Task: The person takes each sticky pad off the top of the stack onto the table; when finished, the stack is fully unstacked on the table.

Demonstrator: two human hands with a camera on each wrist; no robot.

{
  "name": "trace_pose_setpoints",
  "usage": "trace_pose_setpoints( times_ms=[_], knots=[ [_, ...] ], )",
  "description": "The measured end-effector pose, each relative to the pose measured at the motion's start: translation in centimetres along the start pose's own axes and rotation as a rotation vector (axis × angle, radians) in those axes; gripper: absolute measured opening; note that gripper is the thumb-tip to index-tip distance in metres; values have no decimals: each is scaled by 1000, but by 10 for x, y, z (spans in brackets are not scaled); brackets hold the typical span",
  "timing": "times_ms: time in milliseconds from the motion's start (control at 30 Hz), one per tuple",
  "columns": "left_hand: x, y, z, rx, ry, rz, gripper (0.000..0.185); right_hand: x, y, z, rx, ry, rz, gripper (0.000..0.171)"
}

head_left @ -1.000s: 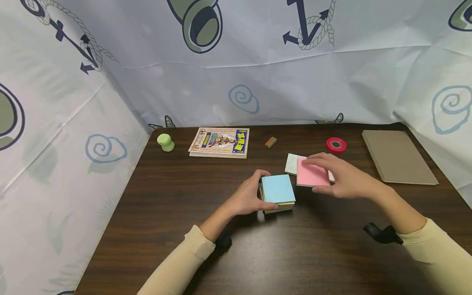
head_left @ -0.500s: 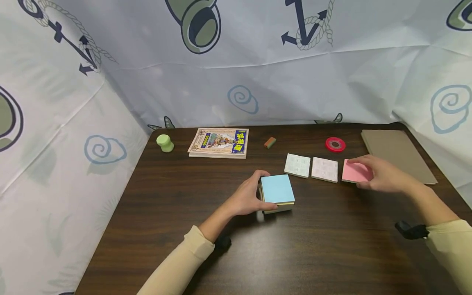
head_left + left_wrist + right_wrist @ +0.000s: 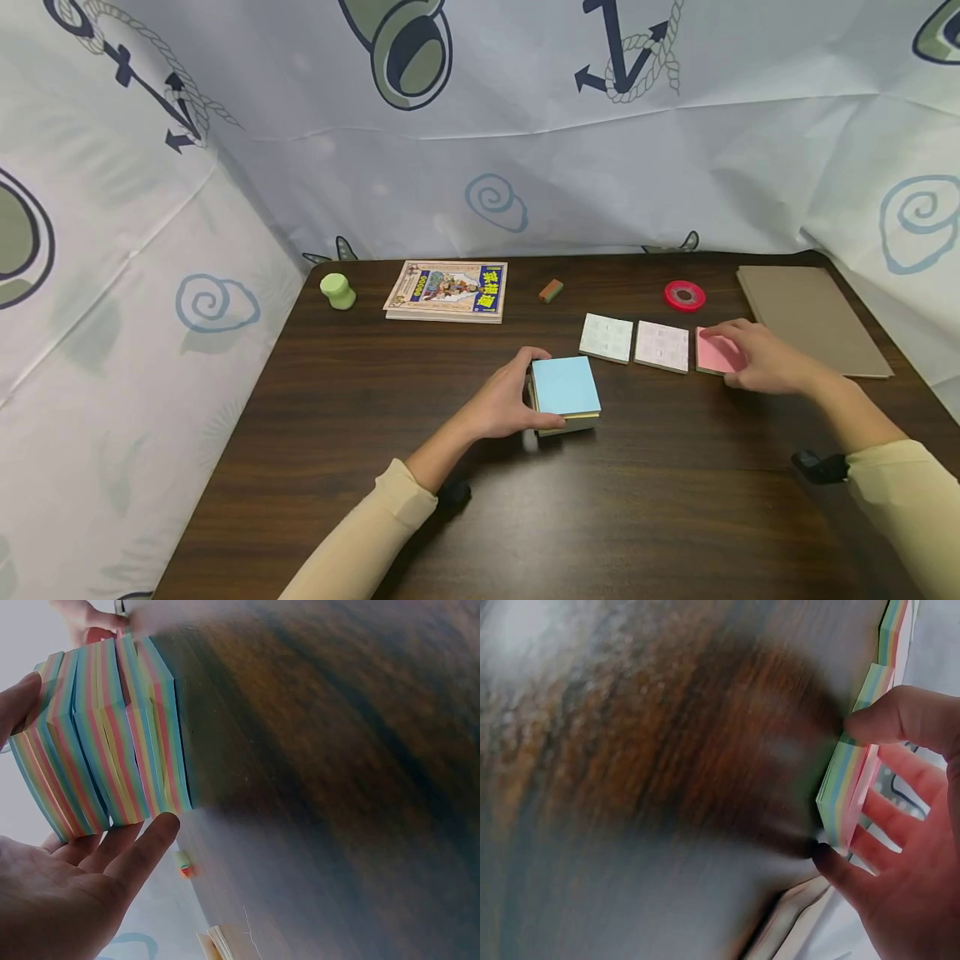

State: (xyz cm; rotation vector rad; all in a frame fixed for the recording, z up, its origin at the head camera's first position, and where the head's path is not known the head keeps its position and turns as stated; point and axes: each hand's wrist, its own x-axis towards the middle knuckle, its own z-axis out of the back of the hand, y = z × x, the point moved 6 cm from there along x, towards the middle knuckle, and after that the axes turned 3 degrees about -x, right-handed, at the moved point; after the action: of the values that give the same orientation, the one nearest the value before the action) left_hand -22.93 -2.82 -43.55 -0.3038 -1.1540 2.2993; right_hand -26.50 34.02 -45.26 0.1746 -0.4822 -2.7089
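Observation:
A thick block of coloured note sheets with a blue top stands on the dark wooden table. My left hand grips its left side, thumb behind and fingers in front. The left wrist view shows the block's striped edge against my fingers. Right of it lie a pale green pad and a whitish pad in a row. At the row's right end my right hand pinches a thin pink pad lying on the table; the right wrist view shows thumb and fingers on its edges.
Along the back of the table are a green knob-shaped object, a comic book, a small eraser and a red tape roll. A flat brown board lies at the right. Printed curtains close in the left, back and right.
My right hand carried the pink pad from beside the blue block to the right end of the row, uncovering the whitish pad, then nudged it slightly left. The left hand stayed put.

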Motion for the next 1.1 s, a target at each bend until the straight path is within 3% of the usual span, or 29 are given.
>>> trace_pose_setpoints(
  times_ms=[200,333,433,600,733,900,1100],
  knots=[
    [0,1,0,-3,-6,-3,85,-1,5,2,11,-3,6,71],
    [0,1,0,-10,0,2,85,-5,19,12,1,-111,68,67],
    [0,1,0,-14,4,1,85,-7,42,23,-20,-197,107,62],
    [1,0,0,-26,14,7,88,-5,96,31,-21,-223,196,60],
    [0,-1,-1,-24,19,1,91,-2,141,24,-1,-199,311,61],
    [0,-1,-2,-15,31,-1,93,4,186,6,29,-97,398,66],
    [0,-1,-3,2,50,14,90,18,217,-16,22,-30,474,68]
  ],
)
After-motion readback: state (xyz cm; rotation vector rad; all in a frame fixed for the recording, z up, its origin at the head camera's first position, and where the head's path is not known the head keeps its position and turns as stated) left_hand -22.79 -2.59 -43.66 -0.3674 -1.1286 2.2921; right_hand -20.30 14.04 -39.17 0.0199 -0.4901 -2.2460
